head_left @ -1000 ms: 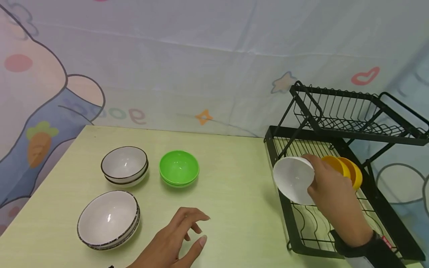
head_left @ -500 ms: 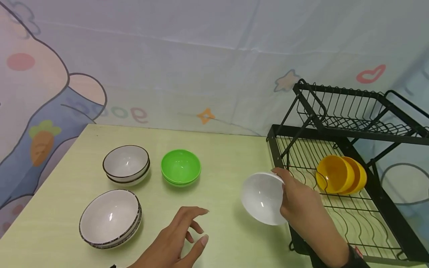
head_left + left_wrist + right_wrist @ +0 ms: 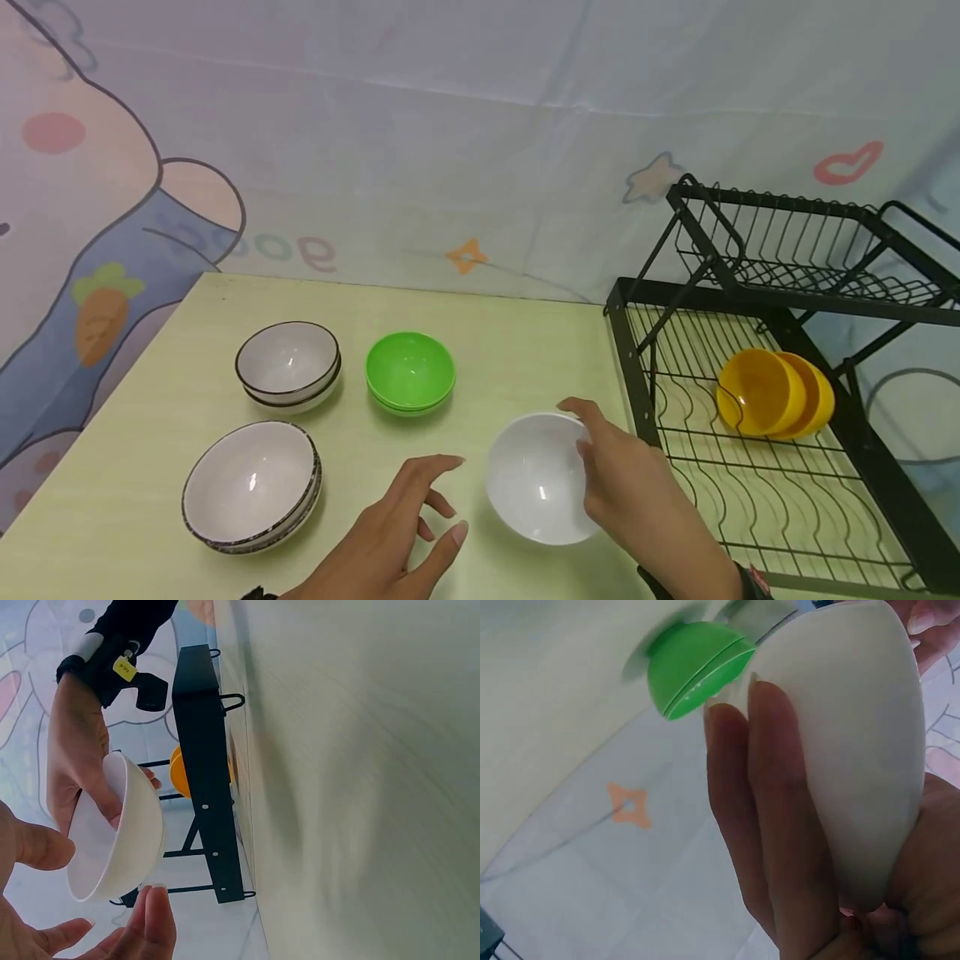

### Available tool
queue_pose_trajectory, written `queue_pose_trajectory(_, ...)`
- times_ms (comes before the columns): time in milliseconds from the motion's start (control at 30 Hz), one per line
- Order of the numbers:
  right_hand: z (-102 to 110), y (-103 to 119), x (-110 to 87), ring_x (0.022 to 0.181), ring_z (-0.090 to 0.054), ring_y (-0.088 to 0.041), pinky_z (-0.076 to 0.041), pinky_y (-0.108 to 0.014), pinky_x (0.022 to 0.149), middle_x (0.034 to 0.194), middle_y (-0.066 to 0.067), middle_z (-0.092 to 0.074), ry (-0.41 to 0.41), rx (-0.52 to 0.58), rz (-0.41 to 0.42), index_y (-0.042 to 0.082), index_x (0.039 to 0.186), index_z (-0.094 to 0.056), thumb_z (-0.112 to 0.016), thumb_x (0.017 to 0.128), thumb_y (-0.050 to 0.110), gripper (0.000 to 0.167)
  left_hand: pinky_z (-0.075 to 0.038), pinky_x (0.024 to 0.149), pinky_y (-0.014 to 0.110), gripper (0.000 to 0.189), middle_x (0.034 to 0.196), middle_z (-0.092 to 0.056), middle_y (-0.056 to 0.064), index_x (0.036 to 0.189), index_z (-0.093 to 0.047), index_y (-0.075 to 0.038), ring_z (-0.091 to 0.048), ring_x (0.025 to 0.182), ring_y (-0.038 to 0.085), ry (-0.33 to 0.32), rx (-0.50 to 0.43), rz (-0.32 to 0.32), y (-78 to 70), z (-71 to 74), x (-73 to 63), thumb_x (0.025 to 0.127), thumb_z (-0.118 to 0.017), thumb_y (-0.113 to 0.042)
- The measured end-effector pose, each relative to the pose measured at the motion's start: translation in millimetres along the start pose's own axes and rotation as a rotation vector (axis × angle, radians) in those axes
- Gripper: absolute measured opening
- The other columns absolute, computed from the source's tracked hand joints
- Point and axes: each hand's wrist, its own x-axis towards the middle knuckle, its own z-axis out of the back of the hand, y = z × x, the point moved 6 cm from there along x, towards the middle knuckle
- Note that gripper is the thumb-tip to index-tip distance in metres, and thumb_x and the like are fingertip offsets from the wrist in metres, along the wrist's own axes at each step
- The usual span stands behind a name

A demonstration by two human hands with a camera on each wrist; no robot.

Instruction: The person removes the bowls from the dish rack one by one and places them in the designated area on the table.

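Observation:
A plain white bowl (image 3: 536,483) hangs over the front middle of the table, tilted a little. My right hand (image 3: 637,483) grips it by its right rim, thumb inside and fingers along the outer wall, as the right wrist view shows with the bowl's white side (image 3: 862,735). To the bowl's left, my left hand (image 3: 397,525) is held with fingers spread and thumb apart, nothing in it. In the left wrist view those fingertips (image 3: 157,915) come close to the bowl (image 3: 127,832).
Stacked green bowls (image 3: 410,372) stand behind. At left are dark-rimmed white bowls (image 3: 288,362) and larger speckle-rimmed bowls (image 3: 251,483). A black two-tier dish rack (image 3: 637,375) on the right holds yellow bowls (image 3: 761,392) on its lower level. A printed cloth (image 3: 420,150) hangs behind the table.
My right hand has carried the white bowl leftward and nearer, out of the dish rack and over the table towards my left hand. The left hand has hardly moved.

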Motion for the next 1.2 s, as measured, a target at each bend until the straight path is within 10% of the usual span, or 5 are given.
queue_pose_trajectory(333,-20.3,19.9,0.6,0.077,-0.07,-0.02,-0.057,-0.03,0.058,0.095,-0.009,-0.074,0.092,0.077,0.002,0.025,0.123,-0.055,-0.066,0.089,-0.004,0.046,-0.052,0.069,0.023,0.054,0.136,-0.043,-0.014,0.149,-0.031,-0.029,-0.059,0.084,0.003,0.033,0.003,0.012,5.1,-0.5,3.9,0.101,-0.055,-0.039)
queue_pose_trajectory(567,-30.3,22.8,0.5,0.057,-0.057,-0.01,-0.042,-0.023,0.033,0.104,-0.014,-0.069,0.22,0.292,-0.097,0.03,0.125,-0.052,-0.059,0.094,-0.004,0.046,-0.053,0.069,0.023,0.057,0.139,-0.042,-0.016,0.15,-0.029,-0.028,-0.06,0.089,0.003,0.027,-0.011,0.02,6.0,-0.7,5.5,0.101,-0.056,-0.038)
queue_pose_trajectory(1200,-59.1,43.6,-3.6,0.054,-0.054,-0.002,-0.047,-0.022,0.038,0.098,-0.009,-0.067,0.344,0.433,0.06,0.024,0.131,-0.048,-0.049,0.099,0.0,0.04,-0.056,0.08,0.026,0.054,0.125,-0.06,-0.005,0.15,-0.03,-0.022,-0.063,0.095,0.005,-0.037,0.066,0.044,12.9,2.1,3.6,0.103,-0.053,-0.034)
